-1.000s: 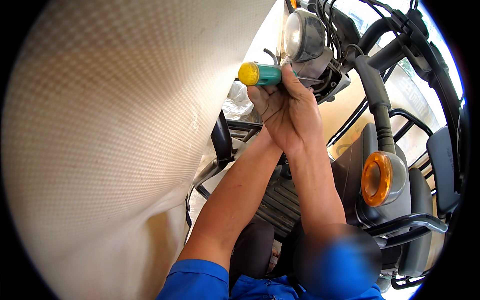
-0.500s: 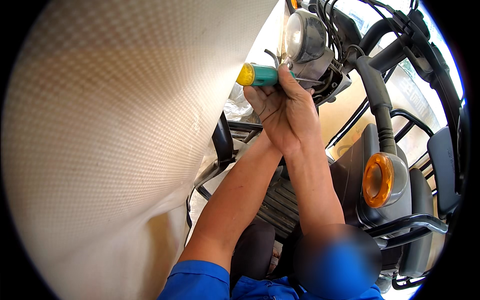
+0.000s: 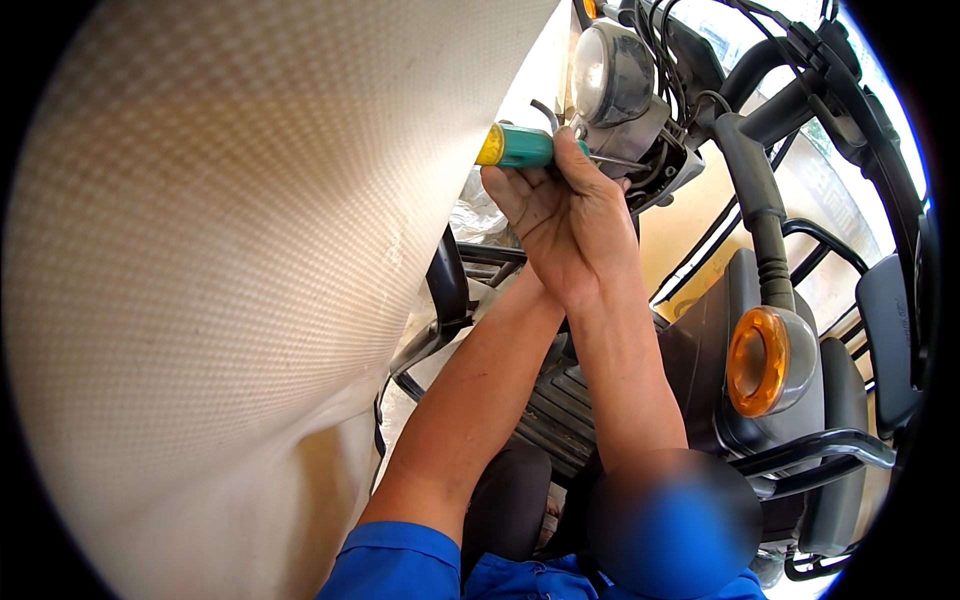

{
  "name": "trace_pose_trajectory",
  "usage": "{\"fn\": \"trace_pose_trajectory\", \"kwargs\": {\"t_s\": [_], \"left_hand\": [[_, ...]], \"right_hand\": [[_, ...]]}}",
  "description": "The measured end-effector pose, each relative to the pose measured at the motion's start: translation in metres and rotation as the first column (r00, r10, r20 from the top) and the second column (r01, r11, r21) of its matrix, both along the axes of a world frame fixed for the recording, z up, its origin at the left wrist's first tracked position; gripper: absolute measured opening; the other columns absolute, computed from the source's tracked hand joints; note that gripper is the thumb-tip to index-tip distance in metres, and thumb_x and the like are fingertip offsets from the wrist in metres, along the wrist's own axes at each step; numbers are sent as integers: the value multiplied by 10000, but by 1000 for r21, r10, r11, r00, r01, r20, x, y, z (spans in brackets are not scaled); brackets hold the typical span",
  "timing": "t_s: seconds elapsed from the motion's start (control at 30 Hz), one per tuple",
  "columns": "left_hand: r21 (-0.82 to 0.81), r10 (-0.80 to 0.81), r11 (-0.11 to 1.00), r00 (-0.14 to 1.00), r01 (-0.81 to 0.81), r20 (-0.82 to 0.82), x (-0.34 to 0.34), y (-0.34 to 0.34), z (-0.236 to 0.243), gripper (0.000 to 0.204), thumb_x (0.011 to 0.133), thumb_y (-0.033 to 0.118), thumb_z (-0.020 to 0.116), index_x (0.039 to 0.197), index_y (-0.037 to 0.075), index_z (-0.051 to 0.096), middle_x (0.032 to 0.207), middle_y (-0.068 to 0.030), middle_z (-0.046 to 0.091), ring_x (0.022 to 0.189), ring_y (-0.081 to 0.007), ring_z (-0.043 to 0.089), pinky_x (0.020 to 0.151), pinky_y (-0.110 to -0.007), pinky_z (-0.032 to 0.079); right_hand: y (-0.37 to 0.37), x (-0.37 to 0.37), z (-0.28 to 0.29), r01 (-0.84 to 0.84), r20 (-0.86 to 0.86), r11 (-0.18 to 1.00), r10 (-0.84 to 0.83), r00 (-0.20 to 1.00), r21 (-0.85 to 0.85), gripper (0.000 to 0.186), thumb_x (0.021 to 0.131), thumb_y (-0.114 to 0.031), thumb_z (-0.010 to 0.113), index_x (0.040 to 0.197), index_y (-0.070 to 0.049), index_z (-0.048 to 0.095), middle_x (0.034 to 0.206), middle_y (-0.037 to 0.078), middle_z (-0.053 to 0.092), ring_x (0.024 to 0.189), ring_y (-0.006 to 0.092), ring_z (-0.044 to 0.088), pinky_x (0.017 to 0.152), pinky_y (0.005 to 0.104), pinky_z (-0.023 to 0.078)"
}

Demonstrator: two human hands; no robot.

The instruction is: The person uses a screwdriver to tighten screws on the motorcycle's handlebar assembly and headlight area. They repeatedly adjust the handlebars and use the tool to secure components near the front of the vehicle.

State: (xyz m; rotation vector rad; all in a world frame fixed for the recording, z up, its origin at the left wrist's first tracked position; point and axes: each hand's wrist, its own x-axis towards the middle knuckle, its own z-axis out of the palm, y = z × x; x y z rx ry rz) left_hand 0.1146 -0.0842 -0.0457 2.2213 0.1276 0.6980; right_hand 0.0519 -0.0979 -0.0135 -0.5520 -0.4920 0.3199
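Observation:
My right hand, palm upward, grips a screwdriver with a green and yellow handle between thumb and fingers. Its metal shaft points right, into a dark housing with cables, just below the round headlamp of a vehicle. The yellow end of the handle lies against the edge of a pale textured sheet. My left forearm rises from the lower left behind my right wrist; the left hand is mostly hidden by the right.
Black handlebar tubes arch at upper right. An amber indicator lamp hangs beside the dark seat. A ridged footboard lies below my arms, a black frame tube at left, and tubular rails at lower right.
My right hand and the screwdriver have shifted a little to the left, so part of the yellow handle end now disappears at the sheet's edge.

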Motion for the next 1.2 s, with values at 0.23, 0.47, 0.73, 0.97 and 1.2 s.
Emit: {"fn": "trace_pose_trajectory", "kwargs": {"t_s": [0.23,0.47,0.73,0.97,1.2], "left_hand": [[8,-10,1000,1000,10,22,2,-4,-6,668,967,484,549,1379,-28,428,1296,-245,538,1196,-346,531,1064,-416,383],[50,-18,999,996,13,89,6,-11,-14,668,978,491,531,1385,-28,425,1308,-234,532,1208,-330,520,1081,-408,366],[243,-157,968,906,62,392,8,10,-30,668,989,498,510,1391,-27,421,1321,-221,526,1222,-312,508,1101,-399,348],[742,-122,650,986,163,-109,-54,47,-24,654,969,439,554,1453,30,392,1451,-198,465,1340,-310,456,1122,-435,344],[533,-75,841,996,92,-54,-164,79,74,293,934,252,635,927,-36,687,957,-239,691,934,-407,666,821,-494,520]], "right_hand": [[11,11,-5,151,-79,988,-154,985,-39,315,1042,-192,540,1174,59,403,1092,205,582,1024,345,655,856,478,633],[15,22,-7,248,-56,960,-257,965,-127,334,1013,-282,614,1166,14,579,1086,155,639,952,272,676,873,359,617],[19,24,15,133,-116,982,-149,982,-137,357,997,-294,644,1173,7,572,1101,171,622,1033,283,643,937,393,583],[15,39,16,96,-161,978,-127,979,-184,331,981,-293,663,1109,-4,565,1029,170,641,965,284,667,858,370,626],[16,49,8,56,-116,973,-84,990,-225,326,994,-285,642,1075,26,583,1016,156,635,971,270,655,931,369,593]]}}
